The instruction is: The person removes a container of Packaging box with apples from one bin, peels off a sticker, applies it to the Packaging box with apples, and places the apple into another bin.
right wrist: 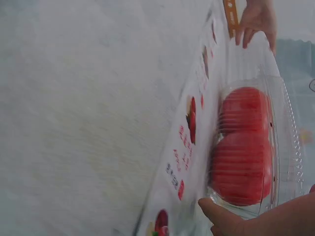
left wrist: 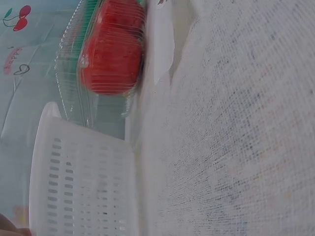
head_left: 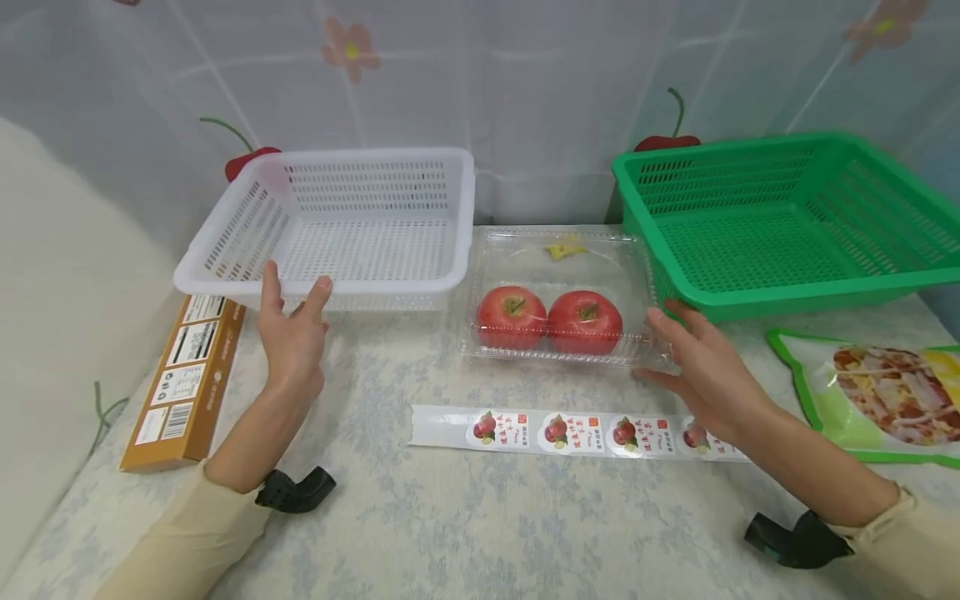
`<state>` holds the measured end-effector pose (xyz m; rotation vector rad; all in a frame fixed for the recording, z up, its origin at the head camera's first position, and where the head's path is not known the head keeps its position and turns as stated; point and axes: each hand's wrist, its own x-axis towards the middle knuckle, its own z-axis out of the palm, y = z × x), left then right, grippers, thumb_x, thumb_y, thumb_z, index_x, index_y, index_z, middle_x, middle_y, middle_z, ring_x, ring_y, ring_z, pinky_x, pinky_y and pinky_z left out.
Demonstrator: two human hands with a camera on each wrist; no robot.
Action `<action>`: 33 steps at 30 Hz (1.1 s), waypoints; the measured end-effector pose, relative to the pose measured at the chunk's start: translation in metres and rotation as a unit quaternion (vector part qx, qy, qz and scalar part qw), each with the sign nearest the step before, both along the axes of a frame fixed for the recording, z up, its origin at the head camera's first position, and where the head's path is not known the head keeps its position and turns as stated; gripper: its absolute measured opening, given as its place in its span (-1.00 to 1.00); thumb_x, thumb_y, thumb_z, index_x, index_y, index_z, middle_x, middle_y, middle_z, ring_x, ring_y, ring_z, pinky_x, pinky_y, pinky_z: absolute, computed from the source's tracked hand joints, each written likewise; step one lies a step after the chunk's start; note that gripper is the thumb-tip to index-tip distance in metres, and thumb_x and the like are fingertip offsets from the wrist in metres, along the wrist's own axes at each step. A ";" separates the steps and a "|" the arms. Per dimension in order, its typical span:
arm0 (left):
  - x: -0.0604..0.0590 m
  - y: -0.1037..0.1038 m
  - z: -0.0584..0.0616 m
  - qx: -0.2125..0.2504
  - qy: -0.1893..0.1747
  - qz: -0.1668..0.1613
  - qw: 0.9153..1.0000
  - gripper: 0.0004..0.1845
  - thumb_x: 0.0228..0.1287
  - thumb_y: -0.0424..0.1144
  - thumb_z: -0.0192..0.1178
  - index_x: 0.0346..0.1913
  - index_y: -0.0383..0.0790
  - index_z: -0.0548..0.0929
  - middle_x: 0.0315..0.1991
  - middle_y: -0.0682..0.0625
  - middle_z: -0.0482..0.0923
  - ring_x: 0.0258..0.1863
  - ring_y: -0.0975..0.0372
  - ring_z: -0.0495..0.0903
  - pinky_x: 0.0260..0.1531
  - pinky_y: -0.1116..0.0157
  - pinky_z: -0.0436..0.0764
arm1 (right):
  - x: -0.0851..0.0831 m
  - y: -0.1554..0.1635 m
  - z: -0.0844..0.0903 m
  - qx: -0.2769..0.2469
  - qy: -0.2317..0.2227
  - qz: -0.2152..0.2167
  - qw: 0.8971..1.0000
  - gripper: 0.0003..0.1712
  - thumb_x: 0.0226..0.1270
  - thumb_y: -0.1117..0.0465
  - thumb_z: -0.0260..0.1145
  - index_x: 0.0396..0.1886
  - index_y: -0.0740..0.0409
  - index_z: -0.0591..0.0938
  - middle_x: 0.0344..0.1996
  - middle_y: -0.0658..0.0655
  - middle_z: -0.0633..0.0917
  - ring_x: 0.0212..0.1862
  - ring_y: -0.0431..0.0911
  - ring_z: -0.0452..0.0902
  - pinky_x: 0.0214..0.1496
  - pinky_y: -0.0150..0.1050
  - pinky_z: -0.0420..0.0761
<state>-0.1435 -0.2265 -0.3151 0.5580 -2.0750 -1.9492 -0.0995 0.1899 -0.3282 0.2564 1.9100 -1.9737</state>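
- Head view: the left hand (head_left: 292, 333) rests at the front rim of the white basket (head_left: 375, 179), its fingers (head_left: 270, 283) straight and spread, thumb tip touching the rim; nothing is gripped.
- The right hand (head_left: 705, 367) lies at the right front corner of the clear plastic box (head_left: 558, 267), fingers (head_left: 663, 321) straight and loosely together, touching the box edge without curling round it.
- The box sits on the desk (head_left: 480, 517) between the white basket and the green basket (head_left: 787, 225), just beside both. Two red apples (head_left: 551, 319) lie side by side, touching, in its front half; a small yellow scrap (head_left: 566, 248) lies at the back.
- A strip of apple stickers (head_left: 570, 432) lies flat just in front of the box. A brown carton (head_left: 187, 379) lies left of the left hand, and a green-edged food pouch (head_left: 885, 400) lies at the far right.
- Left wrist view: the white basket (left wrist: 83, 182) fills the lower left, the clear box (left wrist: 78, 64) with apples (left wrist: 110, 64) beyond it. The left hand's fingers cannot be judged here.
- Right wrist view: the right hand (right wrist: 256, 219) touches the near end of the box (right wrist: 283, 147), its thumb against the corner. The apples (right wrist: 243, 147) sit inside, the sticker strip (right wrist: 189, 147) runs alongside, and the left hand (right wrist: 256, 22) shows far off with fingers spread.
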 end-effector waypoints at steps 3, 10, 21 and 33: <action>0.001 -0.001 -0.003 -0.012 -0.001 -0.010 1.000 -0.14 0.43 0.01 0.15 0.57 0.32 -0.18 0.57 0.13 -0.32 0.45 0.10 0.12 0.34 0.02 0.28 | 0.020 0.003 -0.006 0.057 0.023 0.014 0.998 0.09 0.45 -0.22 0.15 0.59 -0.08 -0.37 0.56 0.22 -0.20 0.38 0.36 0.20 0.19 0.58 0.00; 0.003 -0.002 -0.008 -0.012 0.034 -0.007 0.999 -0.17 0.44 -0.01 0.13 0.57 0.31 -0.15 0.56 0.12 -0.31 0.42 0.08 0.20 0.32 0.04 0.31 | 0.052 0.004 -0.014 0.172 0.161 -0.036 0.971 -0.26 0.49 0.13 0.22 0.47 0.28 0.10 0.28 0.24 0.34 0.05 -0.25 0.49 -0.15 -0.34 0.65; 0.029 0.014 -0.006 -0.047 0.061 0.023 0.997 -0.45 0.34 -0.23 0.29 0.36 -0.01 0.44 0.26 0.03 0.31 0.13 0.20 0.46 0.04 0.32 0.55 | 0.071 -0.030 -0.009 0.228 0.380 0.046 0.895 -0.68 0.13 0.48 0.45 -0.16 0.09 0.68 -0.36 -0.06 0.64 -0.36 -0.23 0.52 -0.36 -0.42 0.58; 0.066 0.044 -0.022 -0.261 0.022 -0.365 0.893 -0.67 0.20 -0.14 0.42 0.01 -0.12 0.72 -0.33 0.08 0.59 -0.44 0.23 0.59 -0.47 0.29 0.57 | 0.042 -0.088 -0.017 0.243 0.383 0.250 0.855 -0.78 0.25 0.29 0.39 -0.10 0.05 0.71 -0.40 -0.21 0.53 -0.37 -0.27 0.45 -0.34 -0.35 0.54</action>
